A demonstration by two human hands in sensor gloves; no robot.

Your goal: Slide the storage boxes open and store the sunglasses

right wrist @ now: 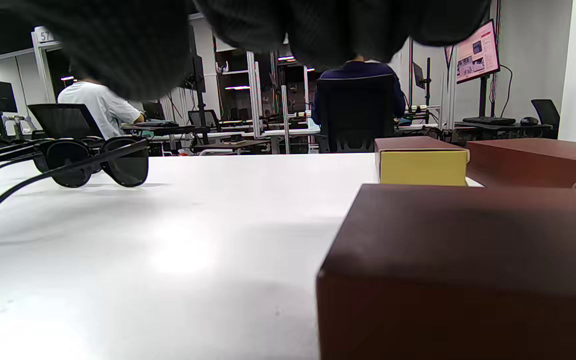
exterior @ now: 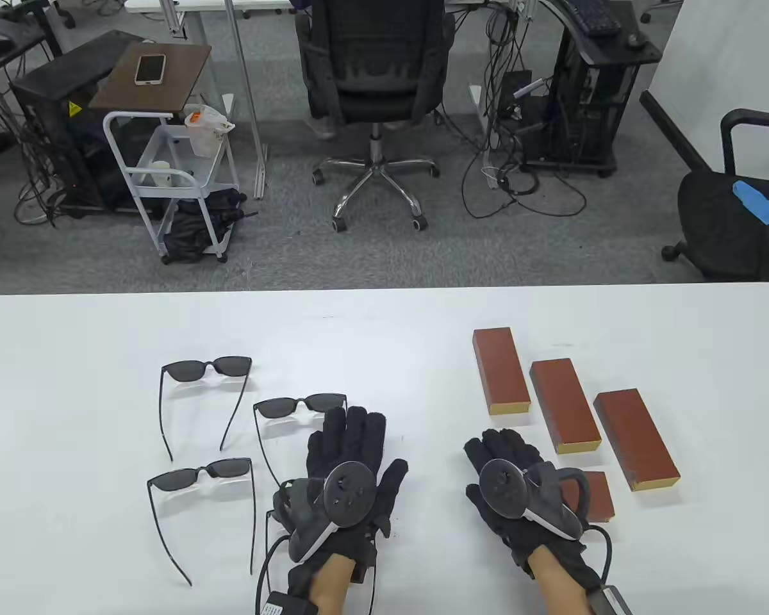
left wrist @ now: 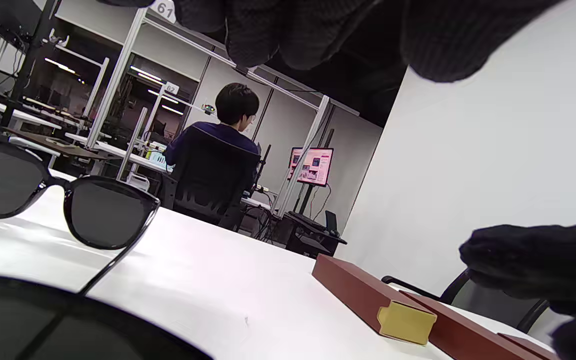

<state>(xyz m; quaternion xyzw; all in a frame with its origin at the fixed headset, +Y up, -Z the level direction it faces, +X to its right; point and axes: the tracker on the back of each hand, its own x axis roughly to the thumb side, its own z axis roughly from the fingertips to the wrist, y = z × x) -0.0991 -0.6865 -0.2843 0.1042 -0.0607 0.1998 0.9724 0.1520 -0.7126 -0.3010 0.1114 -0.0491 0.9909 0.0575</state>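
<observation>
From above, both hands lie flat with fingers straight on the worktop: left hand beside the sunglasses, right hand just left of four shut boxes. Only the right wrist view shows the nearest box whole; above, the right hand's tracker half covers it.

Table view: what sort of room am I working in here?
Probably an office or robotics lab. Beyond the white table stand a swivel office chair and a computer tower with loose cables; the left wrist view shows numbered workstation bays and a person at a monitor.
</observation>
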